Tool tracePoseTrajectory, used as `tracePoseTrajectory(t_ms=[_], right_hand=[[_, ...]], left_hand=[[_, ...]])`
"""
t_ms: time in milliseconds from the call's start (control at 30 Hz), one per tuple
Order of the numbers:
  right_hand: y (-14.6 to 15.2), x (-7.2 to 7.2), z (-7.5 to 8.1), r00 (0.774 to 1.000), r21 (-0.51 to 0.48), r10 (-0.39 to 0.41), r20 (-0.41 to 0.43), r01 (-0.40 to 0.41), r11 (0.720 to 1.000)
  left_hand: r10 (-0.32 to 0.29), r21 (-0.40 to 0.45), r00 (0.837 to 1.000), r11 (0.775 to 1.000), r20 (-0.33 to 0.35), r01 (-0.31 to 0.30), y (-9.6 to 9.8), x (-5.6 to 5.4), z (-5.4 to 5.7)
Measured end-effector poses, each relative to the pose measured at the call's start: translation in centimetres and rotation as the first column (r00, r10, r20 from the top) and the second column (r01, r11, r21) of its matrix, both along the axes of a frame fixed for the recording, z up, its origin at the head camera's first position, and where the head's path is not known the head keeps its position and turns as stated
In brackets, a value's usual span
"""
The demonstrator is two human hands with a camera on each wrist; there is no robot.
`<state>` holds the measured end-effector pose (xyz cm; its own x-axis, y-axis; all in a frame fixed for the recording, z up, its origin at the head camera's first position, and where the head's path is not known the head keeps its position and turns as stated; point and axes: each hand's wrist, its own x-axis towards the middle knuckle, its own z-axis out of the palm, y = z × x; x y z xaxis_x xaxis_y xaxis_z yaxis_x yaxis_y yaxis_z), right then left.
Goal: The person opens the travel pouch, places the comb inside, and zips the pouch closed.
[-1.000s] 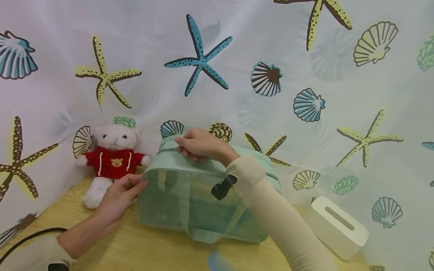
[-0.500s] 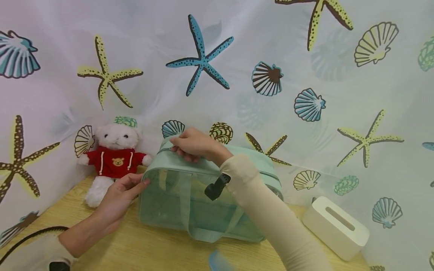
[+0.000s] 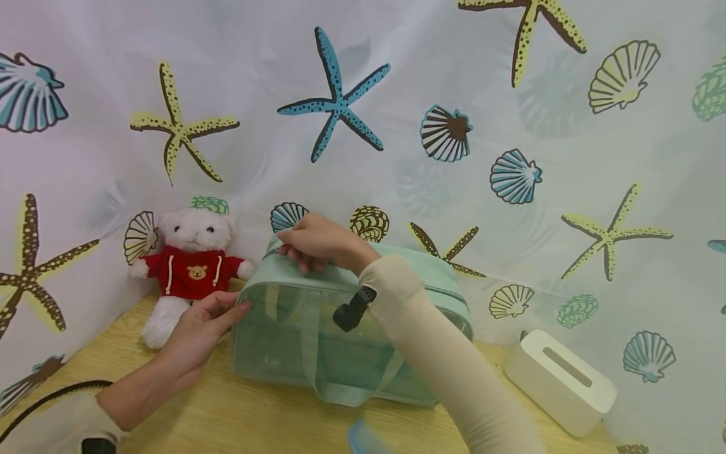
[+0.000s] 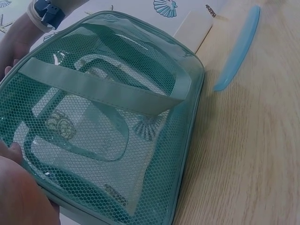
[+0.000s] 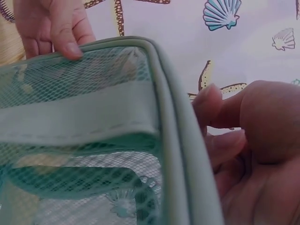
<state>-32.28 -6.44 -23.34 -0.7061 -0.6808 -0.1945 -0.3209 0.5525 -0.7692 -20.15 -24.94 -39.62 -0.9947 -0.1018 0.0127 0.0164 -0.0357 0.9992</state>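
A mint-green mesh bag (image 3: 272,340) with a see-through front and strap handles stands on the wooden table. At its upper left corner my left hand (image 3: 195,334) pinches the edge between thumb and fingers. My right hand (image 3: 326,243) is on the bag's top, fingers curled at the zipper (image 3: 272,252) near the left end; the zipper pull itself is hidden by the fingers. In the right wrist view, the right thumb and fingers (image 5: 225,136) meet beside the bag's piped edge (image 5: 173,136). Through the mesh the bag's far side shows in the left wrist view.
A white teddy bear (image 3: 195,271) in a red hoodie sits left of the bag. A white tissue box (image 3: 558,381) stands at the right. A light blue curved, narrow item (image 4: 239,49) lies in front of the bag. A shell-patterned curtain (image 3: 391,183) hangs behind.
My right hand has slid a short way left along the top of the bag. The left hand keeps its hold on the corner.
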Motion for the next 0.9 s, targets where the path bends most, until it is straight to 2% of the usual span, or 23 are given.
tracePoseTrajectory(t_ms=[200,300,367,467,567,700,767,800,833,867,900], right_hand=[[-0.4,0.0,0.6,0.996,0.01,-0.012,0.092,0.011,1.0],[-0.4,-0.1,0.7,0.994,0.017,-0.023,0.11,0.021,1.0],[-0.4,-0.2,0.6,0.998,0.046,-0.017,0.055,0.014,0.999],[-0.3,-0.2,0.2,0.995,0.137,0.02,-0.097,-0.007,0.991],[0.1,-0.1,-0.2,0.966,0.262,0.069,-0.248,-0.001,0.965],[1.3,0.1,-0.5,0.935,0.368,0.112,-0.336,0.02,0.93],[2.1,0.2,-0.5,0.927,0.4,0.138,-0.35,0.015,0.916],[2.6,0.1,-0.5,0.922,0.412,0.152,-0.356,0.009,0.911],[3.0,0.1,-0.5,0.917,0.424,0.168,-0.361,0.001,0.906],[3.5,0.0,-0.5,0.912,0.432,0.189,-0.363,-0.014,0.902],[3.9,-0.1,-0.5,0.903,0.446,0.214,-0.372,-0.028,0.895]], left_hand=[[-0.008,-0.005,1.0,1.0,-0.008,0.008,-0.4,-0.2,-0.1],[-0.01,-0.008,1.0,1.0,-0.028,0.01,-0.4,-0.2,-0.1],[-0.01,-0.021,0.999,1.0,-0.043,0.009,-0.4,-0.2,0.0],[0.004,-0.072,0.998,0.997,-0.06,-0.009,-0.3,-0.1,0.2],[0.039,-0.14,0.996,0.989,-0.078,-0.049,-0.4,-0.1,0.4],[0.084,-0.197,0.988,0.974,-0.133,-0.109,-0.6,-0.2,0.6],[0.107,-0.238,0.972,0.959,-0.207,-0.157,-0.5,-0.2,0.9],[0.116,-0.268,0.957,0.945,-0.265,-0.189,-0.3,-0.3,1.3],[0.121,-0.308,0.935,0.923,-0.335,-0.23,-0.1,-0.4,1.9],[0.116,-0.355,0.905,0.893,-0.41,-0.275,0.2,-0.7,2.5],[0.098,-0.406,0.866,0.853,-0.49,-0.327,0.4,-1.0,3.4]])
